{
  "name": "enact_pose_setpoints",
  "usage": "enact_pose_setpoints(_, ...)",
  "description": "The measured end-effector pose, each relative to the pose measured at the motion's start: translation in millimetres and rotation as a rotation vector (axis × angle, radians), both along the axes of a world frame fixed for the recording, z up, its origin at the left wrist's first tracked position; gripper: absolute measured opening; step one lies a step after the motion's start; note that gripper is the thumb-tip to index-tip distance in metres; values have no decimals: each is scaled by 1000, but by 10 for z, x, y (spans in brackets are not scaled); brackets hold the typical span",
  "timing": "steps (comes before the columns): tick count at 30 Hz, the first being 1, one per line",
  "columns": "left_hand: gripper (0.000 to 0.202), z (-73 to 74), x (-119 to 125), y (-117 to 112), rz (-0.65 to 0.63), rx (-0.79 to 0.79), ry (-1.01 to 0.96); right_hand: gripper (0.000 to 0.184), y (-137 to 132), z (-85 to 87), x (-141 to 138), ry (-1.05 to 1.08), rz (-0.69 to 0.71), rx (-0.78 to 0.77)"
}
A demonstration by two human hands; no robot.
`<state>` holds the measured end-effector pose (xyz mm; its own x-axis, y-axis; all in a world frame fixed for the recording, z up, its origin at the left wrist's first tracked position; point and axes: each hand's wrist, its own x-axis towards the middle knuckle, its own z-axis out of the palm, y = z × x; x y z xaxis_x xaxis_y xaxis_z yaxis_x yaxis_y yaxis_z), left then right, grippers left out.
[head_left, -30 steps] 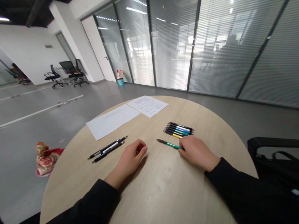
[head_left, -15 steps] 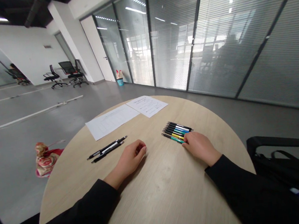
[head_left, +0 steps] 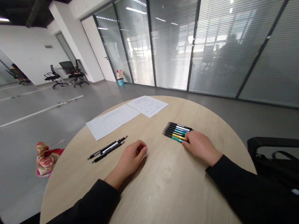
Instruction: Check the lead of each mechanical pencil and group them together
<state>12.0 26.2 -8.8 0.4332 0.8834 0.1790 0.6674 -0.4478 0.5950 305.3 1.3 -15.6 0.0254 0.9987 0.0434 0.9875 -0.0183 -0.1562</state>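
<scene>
My right hand (head_left: 200, 147) is on the table with its fingers closed on the lower end of a green pen (head_left: 174, 138). That pen lies against a slanting row of several pens (head_left: 178, 127) with black ends and yellow, blue and white parts; my fingers cover the row's near right ends. My left hand (head_left: 130, 159) rests on its side, fingers curled in toward the thumb, with nothing seen inside. Just left of it lie a few black-and-white pens (head_left: 107, 149), side by side at a slant, untouched.
Two printed paper sheets (head_left: 112, 120) lie at the far side of the round wooden table (head_left: 159, 197). A black chair (head_left: 277, 144) stands close on the right. A red and gold bundle (head_left: 46, 158) is beyond the table's left edge. Glass partitions with blinds are behind.
My right hand has pushed the green pen slightly up, closing the small gap to the row. My left hand has stayed in place.
</scene>
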Motion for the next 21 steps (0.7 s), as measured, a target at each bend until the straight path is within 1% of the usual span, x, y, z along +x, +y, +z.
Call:
enact_pose_setpoints(5,22,-16,-16,13,-9,2,15,19,-1,16,-12,9,0,-11)
enact_pose_setpoints(14,23,-4,-9,14,-30,10,31,19,15,-42,-2,-14,-6,7)
enact_pose_setpoints(21,23,-5,-15,13,-38,5,35,11,17,-27,-23,43,-27,101)
